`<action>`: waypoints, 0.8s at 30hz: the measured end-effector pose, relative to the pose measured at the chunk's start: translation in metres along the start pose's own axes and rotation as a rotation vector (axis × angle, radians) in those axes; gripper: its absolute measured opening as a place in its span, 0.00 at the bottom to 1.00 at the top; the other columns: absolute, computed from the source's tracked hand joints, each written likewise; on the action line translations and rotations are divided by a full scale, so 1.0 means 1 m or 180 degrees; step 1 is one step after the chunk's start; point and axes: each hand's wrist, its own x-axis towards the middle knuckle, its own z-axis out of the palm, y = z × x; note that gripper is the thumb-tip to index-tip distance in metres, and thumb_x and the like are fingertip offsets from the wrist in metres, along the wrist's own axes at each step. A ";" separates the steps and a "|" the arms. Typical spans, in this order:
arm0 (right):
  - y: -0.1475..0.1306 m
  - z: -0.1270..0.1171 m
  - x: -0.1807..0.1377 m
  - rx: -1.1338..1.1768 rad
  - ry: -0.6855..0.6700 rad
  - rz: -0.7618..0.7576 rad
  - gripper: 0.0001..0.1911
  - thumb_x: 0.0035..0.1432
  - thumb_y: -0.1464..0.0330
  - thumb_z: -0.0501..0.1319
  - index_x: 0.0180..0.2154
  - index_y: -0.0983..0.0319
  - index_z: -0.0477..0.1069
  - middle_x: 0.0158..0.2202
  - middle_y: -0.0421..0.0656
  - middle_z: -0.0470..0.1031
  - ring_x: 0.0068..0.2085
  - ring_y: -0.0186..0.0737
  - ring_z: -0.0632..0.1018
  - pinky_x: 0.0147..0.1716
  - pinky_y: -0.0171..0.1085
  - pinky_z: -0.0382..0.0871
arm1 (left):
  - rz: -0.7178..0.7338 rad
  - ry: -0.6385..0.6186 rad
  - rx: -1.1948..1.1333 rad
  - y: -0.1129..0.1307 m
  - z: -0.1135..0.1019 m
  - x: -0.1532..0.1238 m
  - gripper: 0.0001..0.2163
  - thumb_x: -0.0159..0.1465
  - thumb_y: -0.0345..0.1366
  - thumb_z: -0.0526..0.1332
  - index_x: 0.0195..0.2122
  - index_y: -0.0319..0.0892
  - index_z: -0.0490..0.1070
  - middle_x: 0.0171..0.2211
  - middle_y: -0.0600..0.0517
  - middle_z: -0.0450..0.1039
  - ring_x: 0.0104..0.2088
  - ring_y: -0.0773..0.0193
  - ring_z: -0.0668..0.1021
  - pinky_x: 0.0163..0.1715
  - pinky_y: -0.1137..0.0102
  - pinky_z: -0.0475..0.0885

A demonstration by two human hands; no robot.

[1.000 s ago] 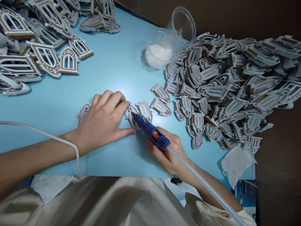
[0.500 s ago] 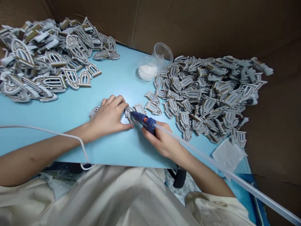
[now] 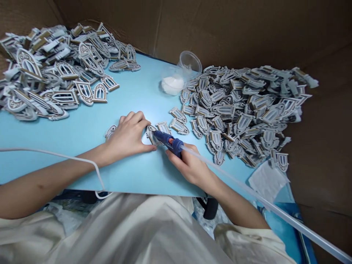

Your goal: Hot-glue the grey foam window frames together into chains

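Bracketing window frame [image 3: 150, 133] on blue table [image 3: 68, 135] between spread fingers of left hand [image 3: 128, 135]; gripping glue gun [image 3: 167, 141] in right hand [image 3: 189, 165], fingers clamped round barrel, nozzle on frame; heaped frames [image 3: 242, 113] nearby.

Small craft workshop, hand-assembly bench.

Pale blue work table [image 3: 63, 135] boxed in by brown cardboard walls [image 3: 233, 33]. A heap of window-shaped cut-outs [image 3: 52, 73] lies at left, a second heap of smaller arched cut-outs [image 3: 242, 110] at right: many near-identical grey-and-tan parts, so batch work, not a kitchen or office. Blue hot-glue gun [image 3: 167, 141] with long translucent glue stick [image 3: 233, 187] at the bench's middle. Clear plastic tub of white powder [image 3: 172, 85] stands between the heaps; white paper sheet [image 3: 266, 181] near the table's edge.
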 end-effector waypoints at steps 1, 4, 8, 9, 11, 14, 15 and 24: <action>0.000 0.000 0.000 0.0012 -0.0003 0.0011 0.16 0.72 0.64 0.59 0.31 0.56 0.57 0.27 0.37 0.67 0.29 0.37 0.64 0.32 0.37 0.57 | -0.0012 -0.0002 -0.0003 0.000 0.000 0.000 0.31 0.57 0.53 0.80 0.56 0.40 0.81 0.53 0.41 0.74 0.57 0.38 0.75 0.55 0.47 0.70; -0.001 -0.001 0.000 0.0044 -0.0021 0.0039 0.17 0.72 0.65 0.59 0.30 0.56 0.56 0.27 0.37 0.66 0.28 0.36 0.63 0.31 0.37 0.56 | -0.0058 -0.0018 -0.0037 0.001 0.001 0.001 0.30 0.56 0.52 0.80 0.54 0.39 0.81 0.53 0.41 0.74 0.57 0.37 0.75 0.55 0.46 0.70; -0.002 0.000 -0.001 0.0075 -0.0040 0.0084 0.17 0.72 0.65 0.58 0.30 0.56 0.55 0.26 0.37 0.64 0.28 0.36 0.62 0.32 0.38 0.56 | -0.0082 -0.0054 -0.0069 0.002 0.000 0.001 0.31 0.56 0.52 0.80 0.55 0.38 0.81 0.53 0.41 0.73 0.58 0.36 0.75 0.55 0.46 0.70; -0.002 0.000 -0.001 0.0078 -0.0042 0.0088 0.17 0.72 0.65 0.58 0.30 0.56 0.55 0.26 0.36 0.63 0.28 0.36 0.61 0.32 0.38 0.56 | -0.0079 -0.0051 -0.0069 0.002 -0.001 0.001 0.31 0.56 0.52 0.80 0.55 0.38 0.81 0.53 0.40 0.73 0.58 0.36 0.75 0.56 0.46 0.70; -0.002 0.001 -0.001 0.0076 -0.0040 0.0093 0.18 0.72 0.65 0.58 0.30 0.56 0.54 0.26 0.36 0.62 0.28 0.36 0.61 0.32 0.38 0.56 | -0.0072 -0.0038 -0.0081 0.002 -0.001 0.001 0.31 0.56 0.52 0.81 0.55 0.38 0.81 0.53 0.40 0.73 0.58 0.36 0.74 0.56 0.47 0.70; -0.002 0.002 -0.001 0.0073 -0.0027 0.0101 0.18 0.72 0.65 0.58 0.29 0.56 0.53 0.25 0.36 0.62 0.28 0.36 0.62 0.32 0.38 0.56 | -0.0063 -0.0028 -0.0104 0.001 0.000 0.001 0.31 0.56 0.51 0.81 0.55 0.38 0.81 0.53 0.40 0.73 0.58 0.36 0.74 0.56 0.47 0.70; -0.002 0.002 -0.001 0.0074 -0.0023 0.0104 0.18 0.72 0.65 0.58 0.29 0.56 0.53 0.25 0.37 0.62 0.28 0.36 0.63 0.32 0.38 0.56 | -0.0056 -0.0027 -0.0103 0.001 0.000 0.001 0.31 0.56 0.52 0.81 0.55 0.38 0.81 0.53 0.40 0.74 0.58 0.36 0.74 0.56 0.47 0.70; 0.000 0.003 -0.002 0.0067 -0.0029 0.0088 0.19 0.71 0.65 0.58 0.29 0.56 0.52 0.25 0.36 0.61 0.28 0.36 0.63 0.32 0.38 0.56 | -0.0049 -0.0029 -0.0141 0.000 0.000 0.001 0.31 0.56 0.52 0.81 0.55 0.38 0.81 0.53 0.40 0.74 0.58 0.36 0.74 0.57 0.47 0.70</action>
